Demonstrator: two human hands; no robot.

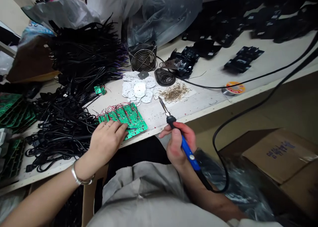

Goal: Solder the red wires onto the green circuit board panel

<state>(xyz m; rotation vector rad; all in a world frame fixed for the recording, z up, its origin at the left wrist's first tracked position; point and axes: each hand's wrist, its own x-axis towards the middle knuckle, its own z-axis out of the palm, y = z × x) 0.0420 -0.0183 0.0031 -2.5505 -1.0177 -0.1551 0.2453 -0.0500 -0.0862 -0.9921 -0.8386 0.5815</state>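
My right hand (180, 142) is closed round the blue handle of a soldering iron (188, 150), whose metal tip points up and left above the bench edge. My left hand (109, 137) rests on the left part of a green circuit board panel (135, 121), fingers bent over it; whether they pinch anything is hidden. Thin red and black wires stand up along the panel's far side. A black cable bundle (67, 127) lies just left of my left hand. Beyond the iron's tip, brown solder debris (175, 92) is scattered on a pale sheet.
Behind the panel lie white plastic pieces (139, 89), a small fan (143, 58) and a black iron stand (164, 77). A solder spool (233, 88) sits near the bench's front edge. The iron's cord (218, 134) loops at right. Black housings (243, 58) lie farther back; cardboard boxes (280, 154) stand below.
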